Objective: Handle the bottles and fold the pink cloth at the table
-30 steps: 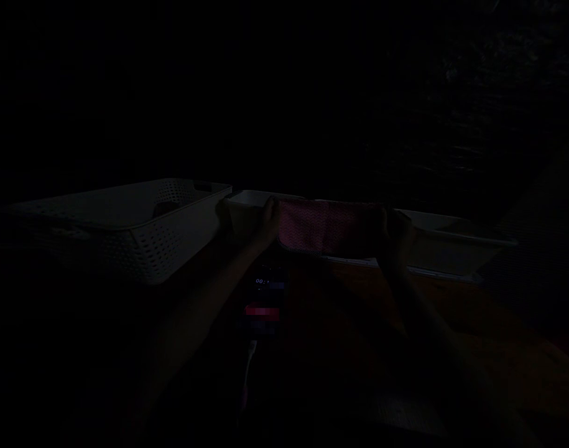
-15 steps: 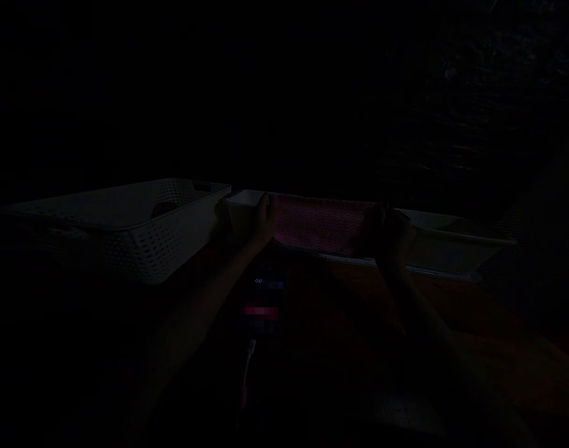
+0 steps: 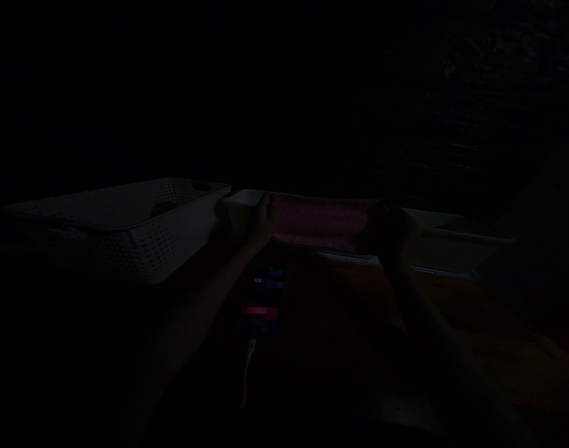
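Note:
The scene is very dark. A pink patterned cloth (image 3: 322,223) is stretched between my two hands, just over the near rim of a low white tray (image 3: 445,252). My left hand (image 3: 262,221) grips the cloth's left end with its fingers closed. My right hand (image 3: 387,231) holds the right end, also closed round the fabric. Both forearms reach forward over the wooden table (image 3: 480,317).
A white perforated basket (image 3: 139,239) stands at the left, touching the tray's left end. A phone (image 3: 262,302) with a lit screen lies on the table between my arms, a white cable (image 3: 247,367) running from it toward me.
The cloth has sunk lower and further over the tray, and shows a shorter height than a second ago. Both hands moved slightly forward with it.

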`<state>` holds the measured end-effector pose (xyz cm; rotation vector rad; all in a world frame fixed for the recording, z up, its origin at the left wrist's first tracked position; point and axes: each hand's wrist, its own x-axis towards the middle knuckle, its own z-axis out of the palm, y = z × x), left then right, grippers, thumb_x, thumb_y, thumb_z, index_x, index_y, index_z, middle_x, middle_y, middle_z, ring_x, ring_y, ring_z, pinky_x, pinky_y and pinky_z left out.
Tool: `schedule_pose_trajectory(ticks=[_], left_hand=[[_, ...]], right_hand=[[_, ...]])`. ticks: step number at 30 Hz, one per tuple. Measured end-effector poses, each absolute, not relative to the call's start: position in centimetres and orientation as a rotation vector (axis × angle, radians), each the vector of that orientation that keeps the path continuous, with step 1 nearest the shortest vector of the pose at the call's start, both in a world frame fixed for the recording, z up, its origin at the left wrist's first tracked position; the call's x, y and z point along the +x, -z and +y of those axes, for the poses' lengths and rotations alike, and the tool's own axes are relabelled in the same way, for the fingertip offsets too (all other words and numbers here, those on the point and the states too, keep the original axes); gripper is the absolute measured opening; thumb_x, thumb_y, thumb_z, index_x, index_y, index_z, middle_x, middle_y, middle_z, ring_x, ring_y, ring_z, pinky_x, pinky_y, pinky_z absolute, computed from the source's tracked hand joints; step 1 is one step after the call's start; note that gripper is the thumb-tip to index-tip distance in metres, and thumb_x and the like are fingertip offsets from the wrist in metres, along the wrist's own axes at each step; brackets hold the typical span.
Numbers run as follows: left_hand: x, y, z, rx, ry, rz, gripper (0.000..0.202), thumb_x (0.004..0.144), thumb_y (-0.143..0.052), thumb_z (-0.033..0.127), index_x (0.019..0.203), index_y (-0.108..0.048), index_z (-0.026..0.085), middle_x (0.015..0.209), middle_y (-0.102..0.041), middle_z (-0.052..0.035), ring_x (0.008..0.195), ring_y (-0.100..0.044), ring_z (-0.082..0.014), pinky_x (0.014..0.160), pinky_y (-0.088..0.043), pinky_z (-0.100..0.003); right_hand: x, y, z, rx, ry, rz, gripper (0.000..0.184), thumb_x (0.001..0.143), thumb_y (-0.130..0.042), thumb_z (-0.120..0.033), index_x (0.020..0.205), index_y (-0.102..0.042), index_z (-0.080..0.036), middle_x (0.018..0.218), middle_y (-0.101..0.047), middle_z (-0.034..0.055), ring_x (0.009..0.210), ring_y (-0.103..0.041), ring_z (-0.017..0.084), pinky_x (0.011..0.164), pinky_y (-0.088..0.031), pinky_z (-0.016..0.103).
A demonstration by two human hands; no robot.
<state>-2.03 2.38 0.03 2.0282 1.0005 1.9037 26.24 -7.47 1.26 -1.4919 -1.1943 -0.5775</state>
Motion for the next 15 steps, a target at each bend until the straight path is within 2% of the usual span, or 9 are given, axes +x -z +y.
schedule_pose_trajectory(ticks=[6, 10, 15], left_hand=[[-1.91, -0.04, 2.26, 2.004, -1.898, 0.983, 0.02, 0.096, -0.041, 0.031, 0.092, -0.054, 0.017, 0.07, -0.052, 0.0018, 0.065, -0.049, -0.0093, 0.06, -0.037, -0.021], [-1.82, -0.04, 2.16, 2.003, -1.884, 0.94, 0.024, 0.096, -0.041, 0.037, 0.086, -0.052, 0.017, 0.068, -0.049, 0.0017, 0.063, -0.048, -0.0101, 0.059, -0.037, -0.022], [-1.75, -0.14, 2.09, 1.994, -1.889, 0.912, 0.026, 0.096, -0.04, 0.038, 0.084, -0.051, 0.018, 0.066, -0.047, 0.0018, 0.062, -0.046, -0.0104, 0.06, -0.037, -0.023]], right_hand=[[26.41, -1.47, -7.72, -1.527, 0.558, -1.201, 0.037, 0.091, -0.043, -0.043, 0.097, -0.07, -0.018, 0.085, -0.069, 0.0081, 0.073, -0.06, 0.017, 0.06, -0.033, 0.024], [26.71, -1.59, -7.66, -1.618, 0.6, -1.208, 0.043, 0.093, -0.039, -0.045, 0.094, -0.069, -0.015, 0.084, -0.068, 0.0109, 0.07, -0.058, 0.016, 0.06, -0.032, 0.025], [26.75, -1.59, -7.67, -1.643, 0.647, -1.195, 0.045, 0.093, -0.038, -0.048, 0.091, -0.069, -0.015, 0.081, -0.068, 0.01, 0.067, -0.057, 0.016, 0.057, -0.028, 0.025]])
